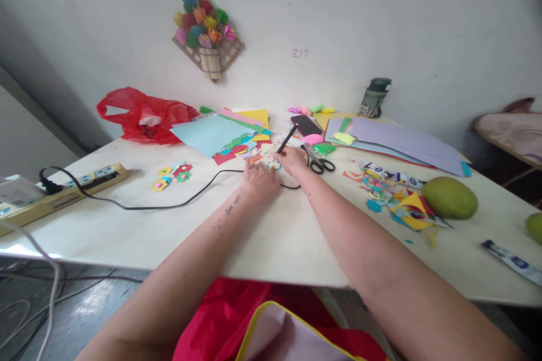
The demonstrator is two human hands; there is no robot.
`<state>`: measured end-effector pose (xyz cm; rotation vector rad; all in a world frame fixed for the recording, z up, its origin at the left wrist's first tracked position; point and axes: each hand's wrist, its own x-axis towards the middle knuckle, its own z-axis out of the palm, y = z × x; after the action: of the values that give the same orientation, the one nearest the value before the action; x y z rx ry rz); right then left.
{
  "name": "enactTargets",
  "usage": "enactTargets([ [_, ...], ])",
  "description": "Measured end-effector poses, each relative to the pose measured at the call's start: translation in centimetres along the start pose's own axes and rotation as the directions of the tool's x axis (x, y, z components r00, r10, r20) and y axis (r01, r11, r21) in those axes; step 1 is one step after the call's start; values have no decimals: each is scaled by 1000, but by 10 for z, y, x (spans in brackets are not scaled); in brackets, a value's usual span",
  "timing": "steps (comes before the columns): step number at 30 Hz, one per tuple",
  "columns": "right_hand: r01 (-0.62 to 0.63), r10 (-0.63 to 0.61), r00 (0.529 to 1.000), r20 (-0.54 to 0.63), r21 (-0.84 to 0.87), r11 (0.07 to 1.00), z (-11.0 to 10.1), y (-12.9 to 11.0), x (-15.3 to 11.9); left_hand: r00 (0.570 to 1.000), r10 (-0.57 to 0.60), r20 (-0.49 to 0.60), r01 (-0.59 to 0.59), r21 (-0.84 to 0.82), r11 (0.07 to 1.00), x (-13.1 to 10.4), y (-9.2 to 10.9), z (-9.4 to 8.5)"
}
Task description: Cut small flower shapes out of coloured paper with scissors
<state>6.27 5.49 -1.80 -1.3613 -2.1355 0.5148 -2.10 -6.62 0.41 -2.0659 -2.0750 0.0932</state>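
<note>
My right hand [292,161] is closed around a black pen [289,137], which leans up and to the right. Beside it, my left hand [259,179] lies palm down on the table with its fingers stretched out. A small pale paper piece with blue marks [274,164] shows between the two hands, partly covered by the left fingers. Just beyond the hands are colourful paper cut-outs [241,148]. Black-handled scissors [320,165] rest right of my right hand. Several finished-looking paper flowers [171,176] sit to the left.
A black cord [169,206] runs from the power strip [87,183] toward my hands. Coloured sheets [203,130], a red plastic bag [148,118], a phone [305,125] and a bottle [375,97] are at the back. Paper scraps [398,206] and a green fruit [450,197] lie right.
</note>
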Motion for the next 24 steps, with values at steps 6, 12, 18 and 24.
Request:
enactTargets([
  [6, 3, -3, 1000, -1, 8, 1000, 0, -1, -1, 1000, 22, -1, -22, -2, 1000, 1, 0, 1],
  [12, 22, -22, 1000, 3, 20, 1000, 1, 0, 0, 1000, 23, -5, -23, 17, 1000, 2, -1, 2],
  [18, 21, -22, 1000, 10, 15, 1000, 0, 0, -1, 1000, 27, 11, -27, 18, 999, 2, 0, 1],
  [24, 15, -15, 1000, 12, 2, 1000, -1, -2, -2, 999, 22, 34, -23, 21, 1000, 1, 0, -2],
])
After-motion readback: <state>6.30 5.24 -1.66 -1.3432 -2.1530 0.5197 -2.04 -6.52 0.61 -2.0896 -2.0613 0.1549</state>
